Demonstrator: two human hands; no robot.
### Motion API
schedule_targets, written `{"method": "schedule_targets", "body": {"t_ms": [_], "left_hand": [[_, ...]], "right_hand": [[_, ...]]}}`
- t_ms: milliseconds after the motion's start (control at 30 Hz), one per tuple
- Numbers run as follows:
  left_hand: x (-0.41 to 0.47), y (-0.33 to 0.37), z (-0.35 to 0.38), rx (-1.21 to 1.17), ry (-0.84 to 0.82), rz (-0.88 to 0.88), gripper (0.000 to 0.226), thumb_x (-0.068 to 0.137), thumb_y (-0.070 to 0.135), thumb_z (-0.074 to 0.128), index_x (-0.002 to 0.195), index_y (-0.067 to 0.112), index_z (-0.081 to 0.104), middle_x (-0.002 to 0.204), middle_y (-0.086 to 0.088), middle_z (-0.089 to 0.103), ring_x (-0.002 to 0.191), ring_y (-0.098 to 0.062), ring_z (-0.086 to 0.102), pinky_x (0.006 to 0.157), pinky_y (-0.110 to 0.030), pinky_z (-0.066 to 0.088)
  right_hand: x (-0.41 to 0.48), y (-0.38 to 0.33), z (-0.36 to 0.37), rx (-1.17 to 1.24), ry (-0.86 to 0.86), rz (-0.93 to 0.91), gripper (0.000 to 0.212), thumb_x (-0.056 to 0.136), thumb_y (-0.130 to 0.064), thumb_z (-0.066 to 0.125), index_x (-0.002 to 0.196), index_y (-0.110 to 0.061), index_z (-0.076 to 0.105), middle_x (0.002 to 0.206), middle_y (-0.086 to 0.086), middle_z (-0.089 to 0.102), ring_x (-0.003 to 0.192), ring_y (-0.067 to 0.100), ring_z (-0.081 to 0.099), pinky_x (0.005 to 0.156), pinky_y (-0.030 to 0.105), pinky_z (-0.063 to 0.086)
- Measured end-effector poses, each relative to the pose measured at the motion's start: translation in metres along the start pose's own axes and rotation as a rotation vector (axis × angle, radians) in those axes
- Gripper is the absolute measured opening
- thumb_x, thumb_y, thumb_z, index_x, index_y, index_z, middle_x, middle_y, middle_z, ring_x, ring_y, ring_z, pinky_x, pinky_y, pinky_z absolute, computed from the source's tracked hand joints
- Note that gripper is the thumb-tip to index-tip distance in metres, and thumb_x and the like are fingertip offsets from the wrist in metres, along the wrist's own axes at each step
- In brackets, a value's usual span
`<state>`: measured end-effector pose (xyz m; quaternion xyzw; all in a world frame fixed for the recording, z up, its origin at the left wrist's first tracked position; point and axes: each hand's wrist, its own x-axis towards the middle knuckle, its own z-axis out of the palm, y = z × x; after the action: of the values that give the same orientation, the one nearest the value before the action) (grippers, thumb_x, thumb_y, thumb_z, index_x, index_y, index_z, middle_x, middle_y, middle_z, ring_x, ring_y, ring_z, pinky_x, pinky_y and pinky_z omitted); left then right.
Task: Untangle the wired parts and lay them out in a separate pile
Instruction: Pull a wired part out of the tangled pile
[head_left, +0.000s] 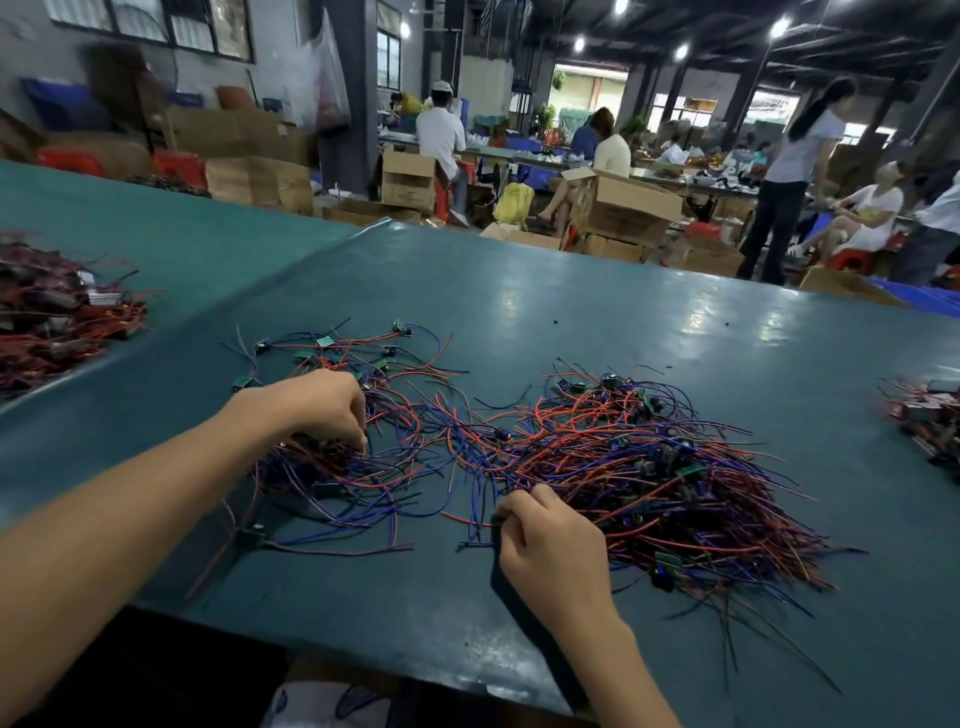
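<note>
Open cardboard boxes (623, 208) stand on the floor far beyond the tangled heap (665, 467), their flaps up; what they hold cannot be made out. The tangled heap, red and blue wires with small green boards, lies on the teal worktop (519, 312). At its near left edge the right hand (550, 551) has its fingers curled in, pinching a small dark part (500, 519) whose shape is mostly hidden by the fingertips. Left of the heap, joined to it by a few crossing strands, is a smaller pile (353, 467) of the same wired parts, thinning out into looser pieces on its far side. The left hand (311, 410) reaches into this pile from above, fingers bent down and closed on a few wires, the tips partly buried among them. Far left of the heap a blurred mass of red wires (52, 322) is cut off by the frame edge, and far right of it another bundle (924, 415) is also cut off
</note>
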<state>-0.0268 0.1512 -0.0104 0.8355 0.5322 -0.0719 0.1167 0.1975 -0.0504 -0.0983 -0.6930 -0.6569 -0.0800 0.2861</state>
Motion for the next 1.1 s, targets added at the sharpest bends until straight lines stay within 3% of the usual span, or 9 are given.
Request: {"method": "schedule_targets", "body": {"t_ms": [133, 267, 333, 433, 533, 667, 900, 1033, 1100], "left_hand": [[0.003, 0.007, 0.006, 0.144, -0.044, -0.019, 0.032, 0.082, 0.040, 0.079, 0.098, 0.013, 0.078, 0.088, -0.002, 0.076, 0.084, -0.020, 0.071, 0.076, -0.035, 0.059], [0.003, 0.012, 0.007, 0.232, 0.093, 0.025, 0.029, 0.087, 0.046, 0.073, 0.103, 0.023, 0.077, 0.104, -0.003, 0.063, 0.104, -0.025, 0.053, 0.098, -0.043, 0.049], [-0.002, 0.014, -0.002, 0.107, 0.192, 0.055, 0.026, 0.091, 0.046, 0.069, 0.104, 0.026, 0.078, 0.097, -0.001, 0.064, 0.100, -0.023, 0.056, 0.098, -0.037, 0.047], [-0.011, 0.017, -0.013, -0.232, 0.373, 0.089, 0.022, 0.093, 0.037, 0.070, 0.102, 0.020, 0.080, 0.079, 0.004, 0.070, 0.074, -0.014, 0.060, 0.077, -0.028, 0.046], [-0.018, 0.021, -0.021, -0.382, 0.462, 0.062, 0.021, 0.094, 0.035, 0.068, 0.104, 0.019, 0.078, 0.094, 0.001, 0.073, 0.086, -0.017, 0.063, 0.078, -0.027, 0.042], [-0.022, 0.023, -0.031, -0.456, 0.522, 0.033, 0.020, 0.097, 0.033, 0.063, 0.102, 0.019, 0.076, 0.075, 0.007, 0.075, 0.073, -0.007, 0.066, 0.066, -0.024, 0.045], [-0.025, 0.031, -0.045, -0.629, 0.558, 0.043, 0.013, 0.100, 0.024, 0.059, 0.098, 0.017, 0.070, 0.078, 0.005, 0.077, 0.066, -0.005, 0.073, 0.067, -0.023, 0.051], [-0.030, 0.030, -0.056, -0.863, 0.611, 0.096, 0.006, 0.096, 0.017, 0.065, 0.099, 0.017, 0.070, 0.090, -0.002, 0.078, 0.082, -0.012, 0.076, 0.081, -0.033, 0.057], [-0.035, 0.032, -0.062, -1.044, 0.592, 0.179, 0.015, 0.093, 0.012, 0.070, 0.107, 0.017, 0.069, 0.099, -0.004, 0.078, 0.089, -0.015, 0.076, 0.079, -0.035, 0.056]], "right_hand": [[0.000, 0.000, -0.002, 0.020, -0.031, 0.034, 0.013, 0.089, -0.018, 0.059, 0.092, -0.021, 0.072, 0.080, -0.003, 0.059, 0.062, 0.022, 0.057, 0.049, 0.031, 0.042], [0.000, -0.001, -0.004, 0.042, -0.027, 0.031, 0.016, 0.087, -0.019, 0.056, 0.089, -0.020, 0.072, 0.080, -0.002, 0.059, 0.063, 0.024, 0.058, 0.049, 0.030, 0.037], [0.000, -0.001, -0.003, 0.041, -0.024, 0.028, 0.017, 0.087, -0.020, 0.055, 0.089, -0.019, 0.072, 0.080, -0.002, 0.059, 0.063, 0.024, 0.059, 0.049, 0.029, 0.036], [0.001, -0.001, -0.001, 0.039, -0.023, 0.025, 0.016, 0.088, -0.019, 0.055, 0.090, -0.019, 0.072, 0.080, -0.002, 0.060, 0.063, 0.023, 0.059, 0.049, 0.028, 0.035], [0.001, -0.001, -0.002, 0.039, -0.019, 0.020, 0.017, 0.088, -0.018, 0.055, 0.089, -0.018, 0.072, 0.080, -0.001, 0.060, 0.063, 0.024, 0.059, 0.048, 0.030, 0.041], [0.001, -0.001, -0.002, 0.026, -0.035, 0.015, 0.018, 0.089, -0.019, 0.054, 0.093, -0.019, 0.071, 0.083, -0.001, 0.060, 0.066, 0.024, 0.059, 0.050, 0.031, 0.042], [0.001, -0.001, -0.001, 0.031, -0.028, 0.015, 0.023, 0.088, -0.023, 0.049, 0.092, -0.019, 0.072, 0.082, -0.002, 0.060, 0.064, 0.022, 0.059, 0.049, 0.030, 0.041], [0.001, -0.001, 0.000, 0.029, -0.012, 0.018, 0.024, 0.087, -0.023, 0.049, 0.091, -0.019, 0.072, 0.081, -0.002, 0.060, 0.062, 0.022, 0.059, 0.048, 0.029, 0.040], [0.001, 0.000, 0.000, 0.030, -0.002, 0.015, 0.021, 0.087, -0.022, 0.051, 0.089, -0.019, 0.072, 0.079, -0.003, 0.059, 0.060, 0.022, 0.057, 0.046, 0.028, 0.039]]}}
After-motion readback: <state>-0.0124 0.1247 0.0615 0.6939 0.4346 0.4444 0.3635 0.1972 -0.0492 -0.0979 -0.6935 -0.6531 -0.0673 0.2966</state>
